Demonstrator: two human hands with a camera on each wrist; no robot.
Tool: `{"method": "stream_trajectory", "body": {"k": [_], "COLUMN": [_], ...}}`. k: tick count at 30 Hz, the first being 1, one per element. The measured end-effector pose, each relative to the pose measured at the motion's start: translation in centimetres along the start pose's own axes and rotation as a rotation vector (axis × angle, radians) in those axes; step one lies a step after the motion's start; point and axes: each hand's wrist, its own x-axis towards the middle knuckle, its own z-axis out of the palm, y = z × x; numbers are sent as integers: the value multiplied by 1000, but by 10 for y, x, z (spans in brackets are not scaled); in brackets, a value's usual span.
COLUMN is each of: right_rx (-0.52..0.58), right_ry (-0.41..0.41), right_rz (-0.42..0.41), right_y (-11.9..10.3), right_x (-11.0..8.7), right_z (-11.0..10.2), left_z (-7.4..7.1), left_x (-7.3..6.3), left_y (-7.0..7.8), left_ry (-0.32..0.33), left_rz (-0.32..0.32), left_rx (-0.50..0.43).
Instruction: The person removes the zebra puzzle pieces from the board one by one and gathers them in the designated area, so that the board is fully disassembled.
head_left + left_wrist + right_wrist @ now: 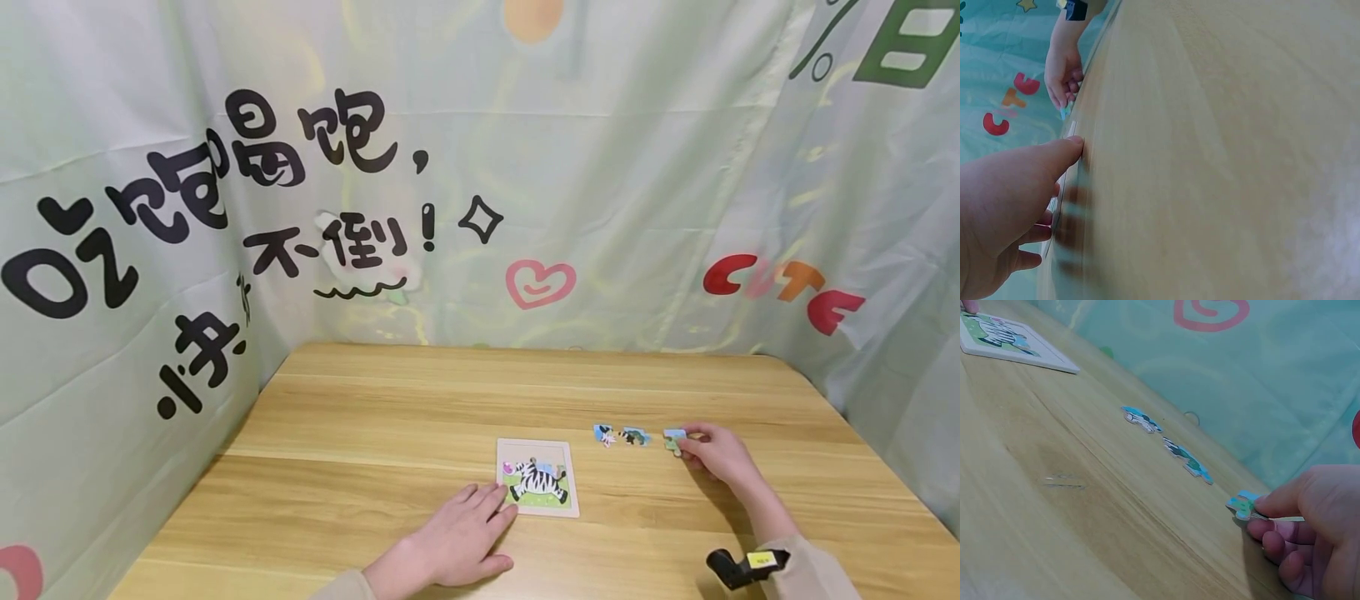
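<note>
My left hand [461, 533] lies with its fingers extended, fingertips at the lower left corner of a square puzzle board [547, 512]. A zebra picture [538, 480] fills the board's lower part; bare backing shows along its top. Out to the right, my right hand [716, 454] pinches a blue-and-green jigsaw piece [1244, 505] between thumb and fingers, close over the table. Two loose jigsaw pieces lie between board and right hand: one blue, white and pink [603, 434], the other blue, green and black-striped [636, 437].
The wooden table [360, 442] is backed and flanked by a pale printed curtain [637, 183] with lettering and a pink heart. A black wrist camera mount [738, 568] with a yellow label sits on my right wrist.
</note>
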Motion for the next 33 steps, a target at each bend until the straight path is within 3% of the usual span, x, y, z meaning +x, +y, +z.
{"method": "stream_trajectory", "body": {"k": [33], "right_rx": [-155], "right_ry": [10], "right_rz": [-81], "right_y": [-2], "right_x": [4], "right_z": [5], "left_z": [3], "left_x": [-1], "left_y": [-1], "left_ry": [36], "left_rz": [23], "left_rx": [16]}}
